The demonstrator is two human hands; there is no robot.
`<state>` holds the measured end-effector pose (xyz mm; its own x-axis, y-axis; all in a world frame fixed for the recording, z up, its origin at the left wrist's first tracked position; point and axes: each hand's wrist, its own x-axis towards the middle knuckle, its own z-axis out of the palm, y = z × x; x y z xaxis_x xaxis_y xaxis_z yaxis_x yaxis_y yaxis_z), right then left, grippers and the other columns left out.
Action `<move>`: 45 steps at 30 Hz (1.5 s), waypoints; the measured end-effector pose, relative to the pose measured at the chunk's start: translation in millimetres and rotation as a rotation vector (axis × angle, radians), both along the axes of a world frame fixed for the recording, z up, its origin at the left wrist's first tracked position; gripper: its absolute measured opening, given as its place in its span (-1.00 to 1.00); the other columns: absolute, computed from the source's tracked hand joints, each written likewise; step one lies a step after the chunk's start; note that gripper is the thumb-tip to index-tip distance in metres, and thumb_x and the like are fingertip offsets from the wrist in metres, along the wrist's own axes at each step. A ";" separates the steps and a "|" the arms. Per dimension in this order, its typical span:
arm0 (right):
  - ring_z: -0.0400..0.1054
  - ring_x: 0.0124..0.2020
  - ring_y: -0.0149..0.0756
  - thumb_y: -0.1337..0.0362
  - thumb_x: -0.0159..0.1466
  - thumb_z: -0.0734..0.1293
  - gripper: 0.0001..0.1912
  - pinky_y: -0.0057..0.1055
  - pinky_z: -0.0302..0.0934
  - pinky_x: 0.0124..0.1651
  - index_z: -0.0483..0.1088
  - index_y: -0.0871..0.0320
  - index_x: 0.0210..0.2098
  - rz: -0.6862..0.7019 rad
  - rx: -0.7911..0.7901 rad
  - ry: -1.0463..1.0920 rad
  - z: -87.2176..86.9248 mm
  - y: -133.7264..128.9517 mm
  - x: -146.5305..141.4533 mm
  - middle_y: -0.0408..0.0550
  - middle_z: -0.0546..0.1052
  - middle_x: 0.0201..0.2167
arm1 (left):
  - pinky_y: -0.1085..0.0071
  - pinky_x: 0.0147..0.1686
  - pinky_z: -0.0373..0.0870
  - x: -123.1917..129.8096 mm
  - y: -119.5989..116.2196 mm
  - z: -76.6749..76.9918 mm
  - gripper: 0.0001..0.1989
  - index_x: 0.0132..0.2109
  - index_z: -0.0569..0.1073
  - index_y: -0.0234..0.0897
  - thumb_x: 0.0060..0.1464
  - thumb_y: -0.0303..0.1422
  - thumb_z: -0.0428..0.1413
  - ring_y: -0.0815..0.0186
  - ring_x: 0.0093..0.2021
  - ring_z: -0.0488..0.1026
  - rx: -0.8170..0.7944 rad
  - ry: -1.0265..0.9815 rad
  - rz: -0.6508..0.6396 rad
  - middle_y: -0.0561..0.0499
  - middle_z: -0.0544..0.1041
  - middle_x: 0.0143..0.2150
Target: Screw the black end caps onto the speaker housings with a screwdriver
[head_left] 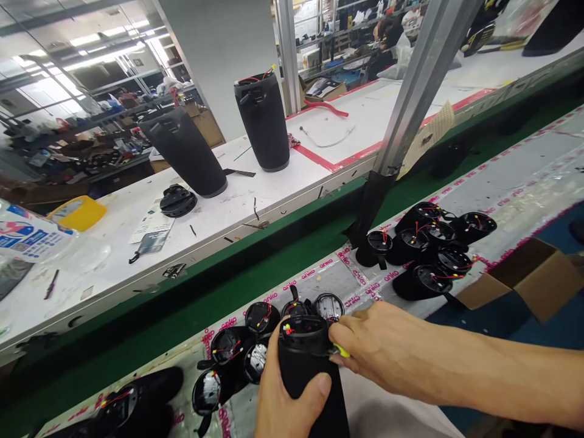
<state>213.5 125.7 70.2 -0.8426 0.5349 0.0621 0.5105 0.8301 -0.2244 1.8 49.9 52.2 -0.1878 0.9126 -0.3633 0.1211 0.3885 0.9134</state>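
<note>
My left hand [289, 398] is wrapped round a black cylindrical speaker housing [311, 365], thumb across its front. The housing is tilted, with its open top toward me and small red and yellow connectors inside. At its upper right rim, my right hand [365, 344] is closed on a small yellow-green tool [341, 350]; its working end is mostly hidden by the fingers and the rim. Just behind the held housing stand several similar black housings [262, 317], open at the top with red wires showing.
More open housings [413, 240] crowd the bench strip [319, 274] at right, beside a cardboard box [524, 277]. Beyond a green belt [182, 310], two speakers [262, 121], a black cap [177, 201] and yellow tape [78, 213] are on a white table. A metal post [415, 91] rises between.
</note>
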 end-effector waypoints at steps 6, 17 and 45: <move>0.32 -0.54 -0.26 0.30 0.43 0.34 -0.88 -0.19 -0.35 -0.52 0.32 0.06 -0.25 0.060 0.027 -0.035 8.6 -2.0 -0.7 -0.18 0.48 -0.42 | 0.00 0.43 0.19 2.0 -6.3 0.4 -0.17 0.31 0.40 -0.18 -0.09 -0.06 0.39 -0.17 0.43 0.33 0.022 0.024 0.021 -0.15 0.56 0.31; 0.41 -0.49 -0.24 0.21 0.46 0.33 -0.88 -0.26 -0.22 -0.50 0.39 0.09 -0.21 0.026 -0.164 -0.046 3.6 5.6 -4.2 -0.14 0.56 -0.38 | -0.01 0.34 0.31 -3.9 -7.2 -17.2 -0.10 0.30 0.39 -0.26 -0.12 0.03 0.41 -0.20 0.28 0.48 -0.026 -0.072 0.044 -0.24 0.61 0.21; 0.20 -0.50 -0.25 0.44 0.21 0.35 -0.82 -0.21 -0.20 -0.41 0.30 0.08 -0.26 0.060 0.289 -0.056 10.9 17.5 18.6 -0.14 0.41 -0.45 | -0.11 0.35 0.31 -12.8 15.1 19.9 -0.24 0.27 0.51 -0.16 -0.07 -0.07 0.41 -0.24 0.30 0.47 -0.151 -0.518 -0.146 -0.19 0.62 0.23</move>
